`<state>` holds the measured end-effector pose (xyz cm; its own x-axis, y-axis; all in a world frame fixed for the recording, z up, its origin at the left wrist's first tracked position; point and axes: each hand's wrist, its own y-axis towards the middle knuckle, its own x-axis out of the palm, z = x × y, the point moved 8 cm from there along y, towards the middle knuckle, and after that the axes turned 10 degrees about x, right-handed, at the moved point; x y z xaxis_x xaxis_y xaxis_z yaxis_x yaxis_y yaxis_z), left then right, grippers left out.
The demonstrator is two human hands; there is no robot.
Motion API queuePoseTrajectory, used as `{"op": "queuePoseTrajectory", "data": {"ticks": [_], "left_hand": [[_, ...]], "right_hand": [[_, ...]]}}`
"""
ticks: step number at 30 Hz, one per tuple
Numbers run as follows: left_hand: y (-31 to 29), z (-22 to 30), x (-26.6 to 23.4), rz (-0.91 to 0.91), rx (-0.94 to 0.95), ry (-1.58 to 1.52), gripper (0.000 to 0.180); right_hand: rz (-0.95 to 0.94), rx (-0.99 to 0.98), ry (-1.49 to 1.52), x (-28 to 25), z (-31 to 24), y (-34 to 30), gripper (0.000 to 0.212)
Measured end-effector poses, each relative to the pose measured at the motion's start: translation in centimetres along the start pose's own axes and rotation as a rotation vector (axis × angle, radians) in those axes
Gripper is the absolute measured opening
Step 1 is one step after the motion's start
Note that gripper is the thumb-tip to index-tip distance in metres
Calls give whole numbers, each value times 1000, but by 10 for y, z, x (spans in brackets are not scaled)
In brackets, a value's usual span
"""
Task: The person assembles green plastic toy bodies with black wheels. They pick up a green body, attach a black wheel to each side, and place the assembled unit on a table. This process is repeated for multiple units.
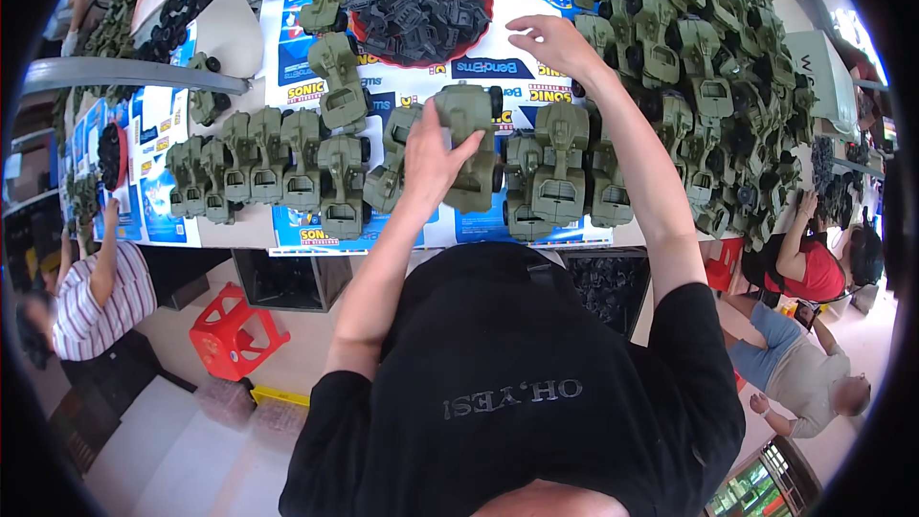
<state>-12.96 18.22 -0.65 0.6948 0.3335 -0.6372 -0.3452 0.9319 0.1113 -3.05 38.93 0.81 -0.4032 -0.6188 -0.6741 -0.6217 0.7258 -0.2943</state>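
My left hand grips an olive-green toy vehicle with black wheels at the middle of the table. Its thumb and fingers lie over the vehicle's upper side. Beyond it, to the right of a red bowl, hovers my right hand. Its fingers are partly bent and apart, pointing left toward the bowl, and I see nothing between them. Small black plastic parts are heaped in the bowl.
Rows of similar green toy vehicles stand to the left, and a dense mass of them fills the right side. Printed blue-and-white sheets cover the tabletop. A red stool stands below; other people are at both sides.
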Motion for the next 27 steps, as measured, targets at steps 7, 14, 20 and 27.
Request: {"op": "queuePoseTrajectory", "data": {"ticks": [7,14,20,27], "left_hand": [[-61,-19,-35,-25,-367,-1257,63],[-114,-38,-30,-133,-479,-1389,69],[-100,-17,-30,-97,-533,-1396,55],[-91,-11,-35,-212,-548,-1140,58]], "right_hand": [[180,-10,-93,61,15,124,39],[250,-28,-163,64,3,136,18],[97,-309,-213,69,-2,133,20],[86,-528,-381,50,-32,109,15]]}}
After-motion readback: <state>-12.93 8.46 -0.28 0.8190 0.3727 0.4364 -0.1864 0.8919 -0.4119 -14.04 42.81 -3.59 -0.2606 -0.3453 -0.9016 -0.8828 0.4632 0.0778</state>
